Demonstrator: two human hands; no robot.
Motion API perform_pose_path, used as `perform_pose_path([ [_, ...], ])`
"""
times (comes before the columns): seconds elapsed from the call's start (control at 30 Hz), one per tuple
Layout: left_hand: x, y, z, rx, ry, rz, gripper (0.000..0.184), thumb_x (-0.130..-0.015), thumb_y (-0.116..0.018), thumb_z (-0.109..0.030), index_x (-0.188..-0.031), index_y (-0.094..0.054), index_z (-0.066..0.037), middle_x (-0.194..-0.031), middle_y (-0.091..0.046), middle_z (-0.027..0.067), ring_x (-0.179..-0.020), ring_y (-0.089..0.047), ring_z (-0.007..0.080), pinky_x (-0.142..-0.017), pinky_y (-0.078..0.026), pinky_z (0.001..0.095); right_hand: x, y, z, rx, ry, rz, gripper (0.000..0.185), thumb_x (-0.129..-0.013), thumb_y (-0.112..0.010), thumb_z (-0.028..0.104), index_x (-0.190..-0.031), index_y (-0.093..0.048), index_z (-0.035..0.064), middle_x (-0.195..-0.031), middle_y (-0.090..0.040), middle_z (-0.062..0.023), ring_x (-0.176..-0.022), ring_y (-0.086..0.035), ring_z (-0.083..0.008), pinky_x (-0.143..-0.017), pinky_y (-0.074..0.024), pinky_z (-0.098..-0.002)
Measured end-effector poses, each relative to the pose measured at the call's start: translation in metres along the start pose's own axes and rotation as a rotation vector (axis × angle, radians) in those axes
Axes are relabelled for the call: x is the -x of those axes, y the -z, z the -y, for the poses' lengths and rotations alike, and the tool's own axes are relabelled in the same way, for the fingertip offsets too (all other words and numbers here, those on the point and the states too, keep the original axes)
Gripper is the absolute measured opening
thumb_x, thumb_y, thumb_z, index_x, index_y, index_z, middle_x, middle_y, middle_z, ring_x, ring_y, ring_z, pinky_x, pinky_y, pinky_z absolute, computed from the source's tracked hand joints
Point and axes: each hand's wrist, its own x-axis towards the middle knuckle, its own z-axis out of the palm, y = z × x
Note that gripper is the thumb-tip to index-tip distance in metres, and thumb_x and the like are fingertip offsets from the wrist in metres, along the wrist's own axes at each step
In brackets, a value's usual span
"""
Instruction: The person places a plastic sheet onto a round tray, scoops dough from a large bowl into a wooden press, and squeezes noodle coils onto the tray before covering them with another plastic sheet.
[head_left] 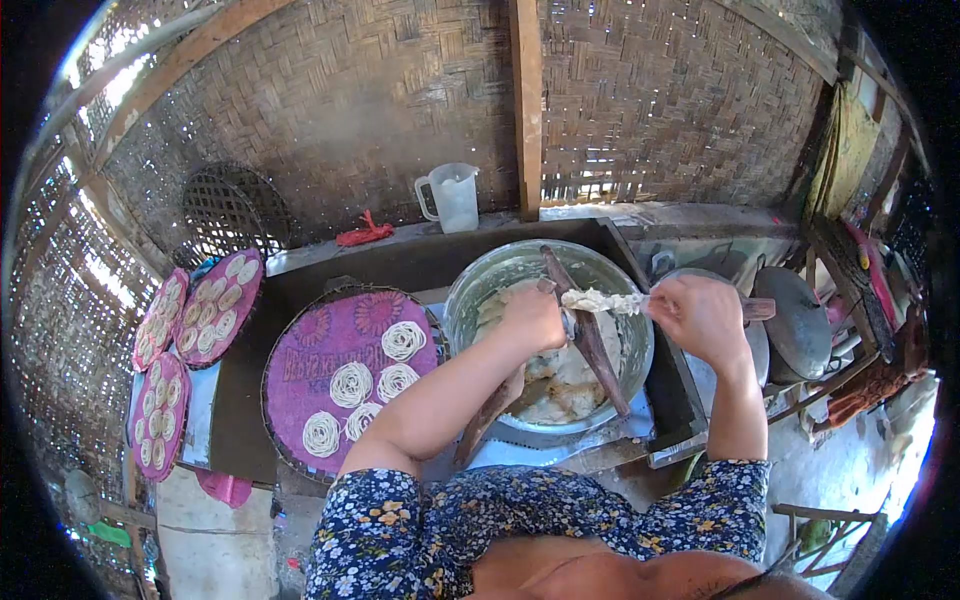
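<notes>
Over the basin [640, 352], between two hands set well apart: a lumpy strip of dough [605, 302]. Meets the bent fingertips of the right hand [695, 312] at one end, pinched there; at the other, reaches a dark wooden bar [597, 358] beside the left hand [533, 316], curled into a fist (closed around what, cannot tell). Looks off-white, ragged and sticky, much like the mass lower down in the basin.

To the left of the basin's rim, only a narrow gap before the round purple tray [293, 400] with pale coils [351, 385]. To the right, tight against the raised bench edge [672, 375], with a dark rounded vessel [790, 325] near the right hand. Farther back, along the ledge by the woven wall [400, 120], a jug [455, 203].
</notes>
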Motion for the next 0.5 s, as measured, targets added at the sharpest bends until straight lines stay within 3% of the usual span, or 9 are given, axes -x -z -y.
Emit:
perform_pose_path([
  [0.2, -0.003, -0.002, 0.01, 0.075, 0.097, 0.023, 0.05, -0.058, -0.074, -0.042, -0.086, -0.066, -0.001, -0.094, -0.063, 0.0161, -0.094, -0.058, 0.0289, -0.081, -0.047, 0.0339, 0.01, 0.019, -0.007, -0.158, -0.017, 0.055, 0.024, -0.07, -0.066, 0.033, -0.074, -0.065, 0.0091, -0.064, -0.059, -0.0077, -0.059, -0.058, -0.025, -0.054, -0.0445, -0.0344],
  [0.3, -0.001, 0.002, 0.016, 0.102, 0.182, 0.026, 0.051, -0.055, -0.075, -0.043, -0.084, -0.066, -0.002, -0.094, -0.063, 0.0167, -0.095, -0.058, 0.0286, -0.08, -0.047, 0.0341, 0.02, 0.03, -0.015, -0.327, -0.092, -0.044, 0.024, -0.07, -0.067, 0.03, -0.078, -0.066, 0.0075, -0.064, -0.059, -0.0084, -0.056, -0.057, -0.0225, -0.053, -0.0444, -0.0302],
  [0.33, -0.001, 0.003, 0.018, 0.107, 0.216, 0.029, 0.052, -0.055, -0.075, -0.044, -0.083, -0.066, -0.002, -0.093, -0.063, 0.0169, -0.095, -0.058, 0.0286, -0.08, -0.048, 0.0342, 0.023, 0.034, -0.018, -0.386, -0.154, -0.031, 0.022, -0.069, -0.07, 0.022, -0.081, -0.066, 0.0035, -0.066, -0.061, -0.0081, -0.055, -0.057, -0.0164, -0.054, -0.0451, -0.0252],
  [0.43, 0.001, 0.005, 0.028, 0.174, 0.197, 0.002, 0.048, -0.055, -0.073, -0.033, -0.087, -0.064, 0.001, -0.092, -0.063, 0.0168, -0.087, -0.062, 0.0277, -0.077, -0.05, 0.0343, 0.032, 0.023, -0.035, -0.605, -0.232, -0.158, 0.022, -0.068, -0.071, 0.015, -0.082, -0.065, 0.0001, -0.069, -0.063, -0.0079, -0.059, -0.059, -0.0119, -0.056, -0.0463, -0.0233],
  [0.5, 0.001, 0.005, 0.04, 0.172, 0.179, -0.003, 0.055, -0.054, -0.073, -0.039, -0.09, -0.064, 0.001, -0.097, -0.062, 0.0178, -0.09, -0.06, 0.0292, -0.079, -0.048, 0.0339, 0.037, 0.022, -0.039, -0.648, -0.35, -0.15, 0.022, -0.067, -0.072, 0.011, -0.083, -0.064, -0.0018, -0.069, -0.063, -0.0075, -0.062, -0.06, -0.0104, -0.058, -0.047, -0.023],
])
